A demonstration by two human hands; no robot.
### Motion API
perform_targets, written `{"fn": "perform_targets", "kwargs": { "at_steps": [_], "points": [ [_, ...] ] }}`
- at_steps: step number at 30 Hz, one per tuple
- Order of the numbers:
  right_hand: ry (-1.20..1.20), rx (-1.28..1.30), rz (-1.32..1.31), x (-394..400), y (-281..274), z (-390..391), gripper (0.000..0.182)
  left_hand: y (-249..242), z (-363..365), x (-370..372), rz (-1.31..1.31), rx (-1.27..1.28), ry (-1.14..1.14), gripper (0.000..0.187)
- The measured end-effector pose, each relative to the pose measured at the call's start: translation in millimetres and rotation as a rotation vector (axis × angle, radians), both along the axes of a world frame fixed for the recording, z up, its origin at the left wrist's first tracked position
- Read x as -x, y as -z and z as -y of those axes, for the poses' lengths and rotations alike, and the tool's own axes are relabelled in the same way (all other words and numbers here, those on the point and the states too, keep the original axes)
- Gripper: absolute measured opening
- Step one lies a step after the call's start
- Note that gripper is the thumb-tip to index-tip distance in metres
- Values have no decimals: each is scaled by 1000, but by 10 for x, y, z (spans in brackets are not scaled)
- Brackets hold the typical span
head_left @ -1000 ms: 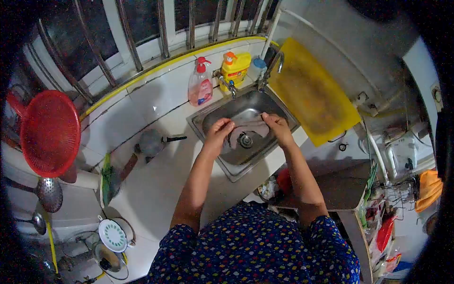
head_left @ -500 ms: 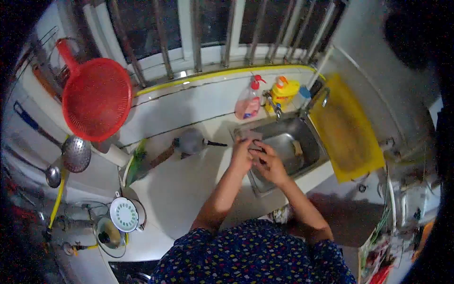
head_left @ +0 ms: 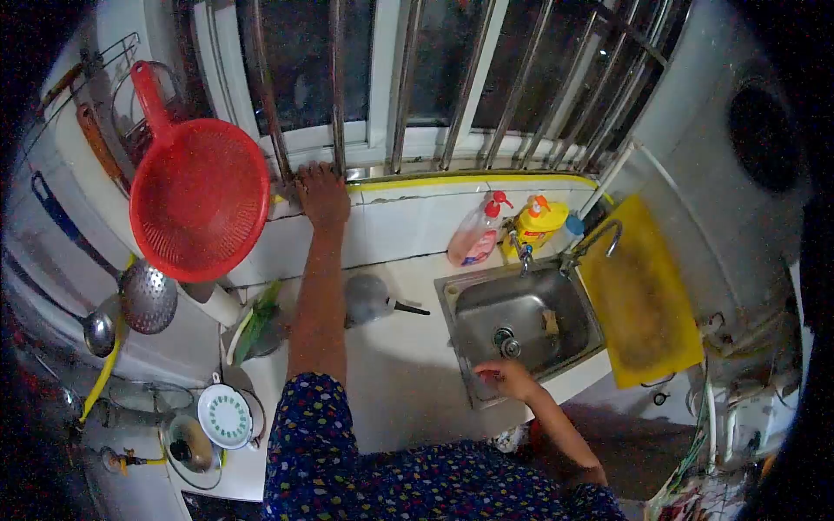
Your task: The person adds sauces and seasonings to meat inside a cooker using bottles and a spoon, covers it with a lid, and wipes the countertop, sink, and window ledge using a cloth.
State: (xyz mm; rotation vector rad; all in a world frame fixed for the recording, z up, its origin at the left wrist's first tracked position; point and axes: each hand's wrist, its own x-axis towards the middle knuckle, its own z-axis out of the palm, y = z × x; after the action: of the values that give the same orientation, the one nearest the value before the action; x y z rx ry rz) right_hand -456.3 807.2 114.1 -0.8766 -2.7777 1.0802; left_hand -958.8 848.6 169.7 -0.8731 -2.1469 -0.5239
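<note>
My left hand (head_left: 322, 198) is stretched far forward to the window ledge, beside the foot of a metal bar (head_left: 337, 87). Its fingers lie extended over the ledge, next to a yellow strip (head_left: 434, 182). At the front left corner of the steel sink (head_left: 465, 347), my right hand (head_left: 511, 380) is held low with its fingers curled together. Something small and reddish shows at those fingertips, but I cannot tell what it is. A pale yellowish piece (head_left: 550, 322) lies in the basin, near the drain (head_left: 507, 342).
Behind the sink stand a pink pump bottle (head_left: 478, 234), a yellow bottle (head_left: 540, 223) and the tap (head_left: 525, 252). A red colander (head_left: 200, 200) hangs at left above a skimmer (head_left: 148, 297). A dark-handled pan (head_left: 368, 300) and green leaves (head_left: 255, 323) sit on the counter.
My hands were together over the sink's left side. The left one has gone forward and left to the ledge; the right one has come back toward the sink's front edge.
</note>
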Motion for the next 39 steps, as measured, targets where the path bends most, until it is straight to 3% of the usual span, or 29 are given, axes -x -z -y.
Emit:
{"fn": "perform_targets", "kwargs": {
  "at_steps": [2,4,5,7,10,11,13,15,17,18,19,20,21,23,24,25,26,27,29,31,33,36,37,39],
  "points": [
    [27,5,47,24,12,8,27,-63,-78,51,3,27,53,47],
    [1,67,45,91,0,-32,24,-362,35,-26,371,256,155,40],
    [-2,67,50,118,15,-24,24,-301,75,-64,376,255,152,40],
    [-31,127,-74,248,-44,-76,23,-156,96,-154,102,-63,119,35],
    [-74,20,-111,513,-368,31,21,17,62,-410,-12,-271,-11,35],
    [-77,19,-107,615,-344,-24,21,74,22,-463,147,-350,138,35],
    [69,411,-318,881,-263,-177,26,370,-141,-625,365,-453,473,33],
    [260,515,-420,1315,-659,-246,36,326,-103,-1070,496,-490,798,28],
    [584,659,-766,1810,-1003,-145,41,245,-104,-1638,495,-596,711,29],
    [580,655,-767,1895,-1060,-250,41,173,-58,-1787,606,-518,912,31],
    [503,900,-862,1973,-1089,-368,36,289,-122,-1913,836,-471,1170,35],
    [413,1144,-949,2030,-1085,-476,32,94,60,-2029,636,-472,1145,37],
    [406,1134,-945,2049,-995,-614,32,-37,98,-1970,631,-484,1145,37],
    [487,911,-1053,2059,-748,-941,25,-182,118,-1704,317,-380,1179,32],
    [522,897,-1008,2059,-725,-1049,20,-148,60,-1518,171,-229,873,25],
    [514,893,-1007,2084,-808,-1074,20,-31,-160,-1176,333,-401,786,19],
    [574,782,-1003,2098,-930,-1042,21,-304,54,-967,60,-390,470,21],
    [635,670,-995,2115,-1002,-1048,22,-357,30,-736,107,-340,226,26],
    [548,629,-965,2213,-1065,-1118,28,-219,-96,-179,226,-539,204,33],
    [447,352,-969,2482,-1183,-1088,36,-187,-131,-28,227,-575,181,34],
    [318,199,-854,2820,-1066,-1294,42,-290,-2,-53,140,-304,261,34],
    [86,-282,-722,3404,-1078,-1068,44,-246,-92,-47,280,-239,172,32],
    [79,-278,-720,3574,-986,-1051,44,-235,-102,-39,281,-239,164,32],
    [-86,-1098,-411,3848,-824,-1046,46,-201,-93,-18,244,-299,176,27]
  ]
}}
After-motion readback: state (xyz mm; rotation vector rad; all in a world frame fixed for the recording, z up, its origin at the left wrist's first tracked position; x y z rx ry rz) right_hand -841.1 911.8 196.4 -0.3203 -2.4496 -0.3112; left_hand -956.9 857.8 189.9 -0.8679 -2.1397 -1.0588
